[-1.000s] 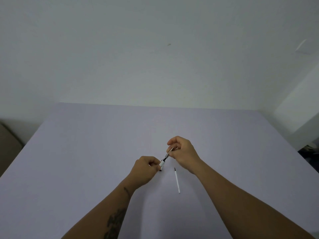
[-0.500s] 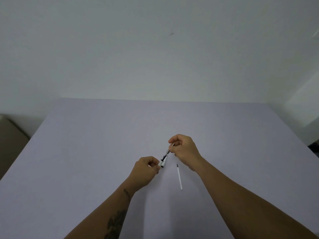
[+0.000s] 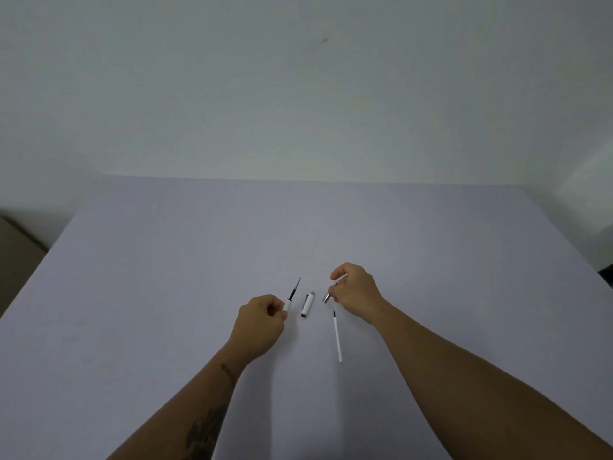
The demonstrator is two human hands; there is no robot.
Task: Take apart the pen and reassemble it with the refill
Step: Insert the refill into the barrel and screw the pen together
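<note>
My left hand grips the white pen barrel, from which a dark refill sticks out, pointing away from me. A white pen cap with a clip lies on the lilac table between my hands. My right hand pinches a small silver tip piece, mostly hidden by the fingers. A spare white refill with a dark tip lies on the table just below my right hand.
The lilac table runs to a pale wall behind. A brown object shows beyond the left table edge. My forearms reach in from the bottom.
My hands have pulled apart: the tip piece came off with my right hand, baring the dark refill in the barrel in my left. The cap now lies in view between them.
</note>
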